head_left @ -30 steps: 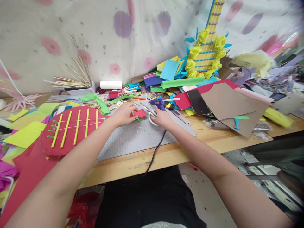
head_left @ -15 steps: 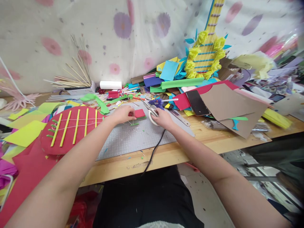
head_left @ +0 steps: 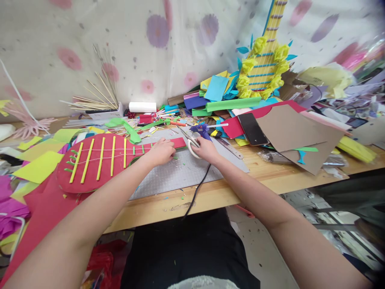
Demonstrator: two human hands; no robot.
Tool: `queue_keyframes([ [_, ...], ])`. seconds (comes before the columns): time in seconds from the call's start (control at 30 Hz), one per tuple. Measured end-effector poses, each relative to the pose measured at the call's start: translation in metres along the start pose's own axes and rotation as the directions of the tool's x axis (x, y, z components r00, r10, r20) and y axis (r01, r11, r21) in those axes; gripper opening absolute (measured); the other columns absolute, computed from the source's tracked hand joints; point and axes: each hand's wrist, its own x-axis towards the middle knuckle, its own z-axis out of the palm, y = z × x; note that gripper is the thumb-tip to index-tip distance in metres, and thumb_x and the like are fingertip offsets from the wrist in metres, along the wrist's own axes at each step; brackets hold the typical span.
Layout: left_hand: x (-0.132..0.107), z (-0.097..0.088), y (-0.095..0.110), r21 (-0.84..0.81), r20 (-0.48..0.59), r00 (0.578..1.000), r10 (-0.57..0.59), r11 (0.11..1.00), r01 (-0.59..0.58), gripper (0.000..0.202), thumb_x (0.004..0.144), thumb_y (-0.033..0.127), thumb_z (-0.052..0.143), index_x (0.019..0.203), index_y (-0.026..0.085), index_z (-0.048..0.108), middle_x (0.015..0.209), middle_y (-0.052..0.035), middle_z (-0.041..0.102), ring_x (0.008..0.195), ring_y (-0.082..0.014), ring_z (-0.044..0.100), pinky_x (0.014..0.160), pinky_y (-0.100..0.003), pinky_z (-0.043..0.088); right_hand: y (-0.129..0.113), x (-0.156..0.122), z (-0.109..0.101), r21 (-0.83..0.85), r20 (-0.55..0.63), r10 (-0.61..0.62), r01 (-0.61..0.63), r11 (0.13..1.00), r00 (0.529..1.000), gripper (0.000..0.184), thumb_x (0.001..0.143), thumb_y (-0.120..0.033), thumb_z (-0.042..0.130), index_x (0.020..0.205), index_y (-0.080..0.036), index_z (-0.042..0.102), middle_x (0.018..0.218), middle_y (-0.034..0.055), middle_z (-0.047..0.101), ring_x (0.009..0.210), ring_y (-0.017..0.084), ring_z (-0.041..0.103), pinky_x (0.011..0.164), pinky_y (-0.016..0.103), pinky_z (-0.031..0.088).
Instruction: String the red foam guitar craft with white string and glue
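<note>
A red craft guitar with yellow strips, small green pieces and thin white strings lies across the left of the grey cutting mat. My left hand rests over its red neck, fingers curled closed; what they pinch is hidden under them. In my right hand are scissors with white handles. Their blades point up and left, past the end of the neck. Just behind the scissors lies a blue-purple glue gun with a white stick in it.
A metal ruler, a black phone and brown card lie to the right. Behind, a yellow craft guitar with paper flowers leans upright. Thin sticks stand at back left. A black cable hangs over the table's front edge.
My left hand has shifted slightly right and lower, its fingers now curled over the neck. More of the red neck shows left of the hand. The right hand keeps the scissors in nearly the same place.
</note>
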Motion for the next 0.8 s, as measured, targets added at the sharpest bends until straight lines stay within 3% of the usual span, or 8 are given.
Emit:
queue_keyframes([
  [0.1, -0.002, -0.002, -0.004, -0.23, -0.09, 0.996, -0.013, 0.973, -0.008, 0.011, 0.071, 0.022, 0.055, 0.077, 0.017, 0.063, 0.085, -0.0057, 0.062, 0.085, -0.0197, 0.055, 0.079, -0.035, 0.038, 0.002, 0.001, -0.001, 0.018, -0.017, -0.01, 0.01, 1.0, 1.0, 0.032, 0.083, -0.046, 0.047, 0.095, -0.019, 0.059, 0.093, 0.0078, 0.068, 0.084, 0.02, 0.062, 0.065, 0.025, 0.037],
  [0.17, -0.004, -0.006, -0.008, -0.46, -0.181, 0.977, -0.112, 0.888, 0.016, 0.012, 0.07, 0.022, 0.054, 0.079, 0.018, 0.059, 0.083, -0.0031, 0.061, 0.08, -0.0165, 0.054, 0.076, -0.031, 0.041, 0.004, 0.001, -0.002, 0.04, -0.028, -0.015, 0.016, 0.999, 1.0, 0.032, 0.083, -0.046, 0.047, 0.094, -0.019, 0.059, 0.092, 0.0068, 0.068, 0.08, 0.019, 0.061, 0.063, 0.025, 0.035],
  [0.3, -0.007, -0.014, -0.02, -0.841, -0.214, 0.873, -0.439, 0.538, 0.064, 0.01, 0.068, 0.024, 0.05, 0.076, 0.018, 0.05, 0.075, 0.0021, 0.053, 0.069, -0.0108, 0.05, 0.07, -0.026, 0.043, 0.005, 0.001, -0.003, 0.084, -0.035, -0.017, 0.02, 0.996, 0.999, 0.03, 0.081, -0.046, 0.048, 0.09, -0.019, 0.059, 0.086, 0.0047, 0.066, 0.075, 0.017, 0.058, 0.059, 0.024, 0.033],
  [0.4, -0.006, -0.015, -0.026, -0.939, -0.169, 0.829, -0.532, 0.342, 0.028, 0.013, 0.069, 0.028, 0.051, 0.076, 0.019, 0.046, 0.073, 0.0037, 0.048, 0.067, -0.0092, 0.05, 0.07, -0.026, 0.044, 0.002, 0.002, -0.002, 0.132, -0.041, -0.033, 0.038, 0.991, 0.999, 0.028, 0.081, -0.045, 0.049, 0.087, -0.019, 0.058, 0.083, 0.0035, 0.066, 0.072, 0.015, 0.057, 0.059, 0.024, 0.033],
  [0.47, -0.006, -0.011, -0.028, -0.944, -0.154, 0.828, -0.54, 0.327, 0.037, 0.017, 0.068, 0.031, 0.054, 0.079, 0.019, 0.047, 0.074, 0.0035, 0.049, 0.066, -0.0091, 0.051, 0.067, -0.025, 0.044, 0.0, 0.004, -0.001, 0.168, -0.061, -0.05, 0.06, 0.984, 0.997, 0.027, 0.081, -0.044, 0.049, 0.086, -0.02, 0.058, 0.083, 0.003, 0.065, 0.071, 0.015, 0.056, 0.059, 0.023, 0.033],
  [0.67, -0.006, 0.007, -0.032, -0.869, -0.185, 0.816, -0.548, 0.479, 0.125, 0.024, 0.067, 0.037, 0.062, 0.078, 0.018, 0.056, 0.069, 0.0014, 0.056, 0.057, -0.0096, 0.05, 0.055, -0.025, 0.04, -0.002, 0.002, -0.009, 0.118, -0.069, -0.09, 0.097, 0.988, 0.994, 0.038, 0.075, -0.055, 0.057, 0.09, -0.02, 0.056, 0.082, 0.0036, 0.066, 0.07, 0.016, 0.057, 0.058, 0.024, 0.033],
  [0.8, -0.008, 0.006, -0.033, -0.869, -0.15, 0.847, -0.511, 0.476, 0.133, 0.048, 0.064, 0.037, 0.068, 0.105, 0.018, 0.054, 0.07, 0.0015, 0.06, 0.063, -0.0124, 0.057, 0.06, -0.025, 0.043, 0.002, -0.004, -0.023, -0.028, -0.015, -0.249, 0.249, 0.968, 0.968, 0.046, 0.072, -0.061, 0.059, 0.093, -0.02, 0.056, 0.083, 0.0045, 0.066, 0.072, 0.018, 0.059, 0.058, 0.025, 0.032],
])
